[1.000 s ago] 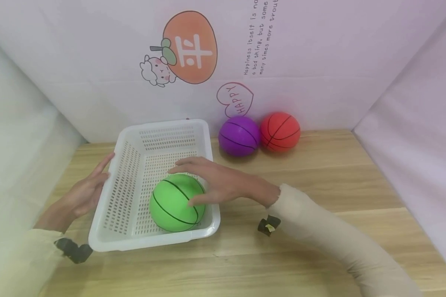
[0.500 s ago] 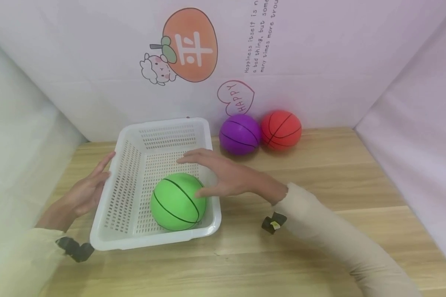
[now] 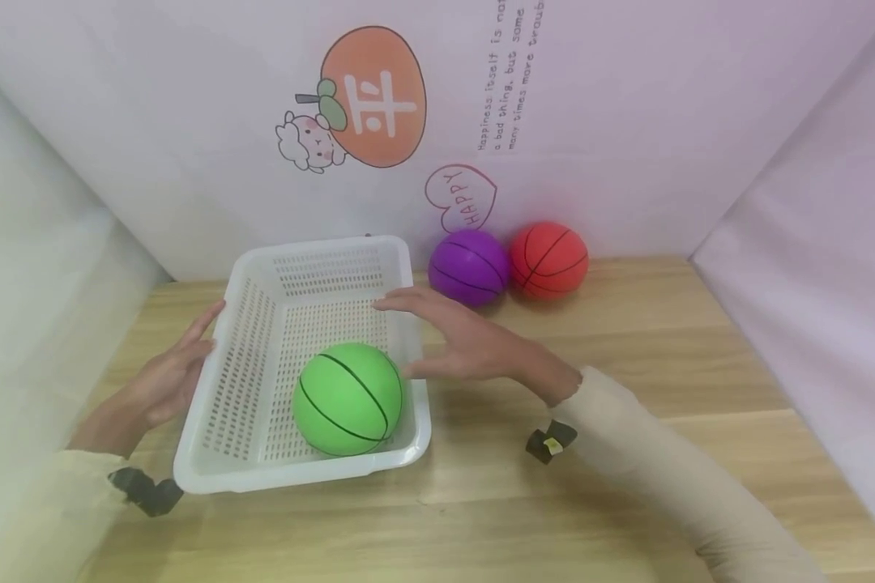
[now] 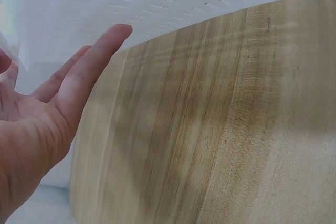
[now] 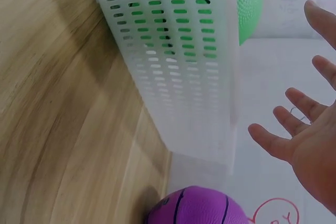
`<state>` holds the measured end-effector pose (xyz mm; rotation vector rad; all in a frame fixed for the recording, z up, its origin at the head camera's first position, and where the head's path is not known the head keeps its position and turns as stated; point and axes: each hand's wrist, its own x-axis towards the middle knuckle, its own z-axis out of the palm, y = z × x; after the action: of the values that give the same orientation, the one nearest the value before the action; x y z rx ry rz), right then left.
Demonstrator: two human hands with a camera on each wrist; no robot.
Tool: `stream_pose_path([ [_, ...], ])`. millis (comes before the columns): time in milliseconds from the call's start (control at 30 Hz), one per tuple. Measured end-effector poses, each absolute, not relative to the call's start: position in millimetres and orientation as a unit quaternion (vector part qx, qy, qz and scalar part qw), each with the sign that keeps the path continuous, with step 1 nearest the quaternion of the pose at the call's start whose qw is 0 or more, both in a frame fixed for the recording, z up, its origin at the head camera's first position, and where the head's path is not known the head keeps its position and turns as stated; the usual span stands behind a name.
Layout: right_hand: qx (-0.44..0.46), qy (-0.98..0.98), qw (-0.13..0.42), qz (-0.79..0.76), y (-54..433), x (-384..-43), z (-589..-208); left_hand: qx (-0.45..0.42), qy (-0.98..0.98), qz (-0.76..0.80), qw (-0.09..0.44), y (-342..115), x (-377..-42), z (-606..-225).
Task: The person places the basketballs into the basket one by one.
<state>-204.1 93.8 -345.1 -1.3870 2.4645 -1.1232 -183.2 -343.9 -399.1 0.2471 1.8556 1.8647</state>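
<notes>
Fingers [image 3: 412,302] spread and off the ball: the right hand [image 3: 467,340] has let go! A second ago its fingertips reached over the green ball [image 3: 346,398]; now they've slid away to the right, hanging loosely bent above the right rim of the basket [image 3: 299,476], holding nothing, the thumb just beside the ball but, by the right wrist view, clear of it. And the ball? Hasn't budged: it sits in the basket's lower right corner, just below the middle of the frame. Over at the left of the frame, the left hand [image 3: 164,385] stays put, fingers fairly straight and resting against the basket's left side, steadying it, I'd judge, rather than gripping. So what does that mean? The green ball looks settled, its placing seemingly done, and the right hand is free. Up above centre, the purple ball [image 3: 467,267] and, just right of it, the red ball [image 3: 549,261] are still outside on the bench [image 3: 627,332], with neither hand on them
</notes>
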Motion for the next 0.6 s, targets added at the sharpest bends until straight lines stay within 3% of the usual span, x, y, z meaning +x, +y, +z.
stream_pose_path([
  [600,-0.416,0.806,0.034,-0.420,123.7,-209.9,-358.6,0.094,0.675,0.688,0.249,-343.1,-181.3,-401.0],
])
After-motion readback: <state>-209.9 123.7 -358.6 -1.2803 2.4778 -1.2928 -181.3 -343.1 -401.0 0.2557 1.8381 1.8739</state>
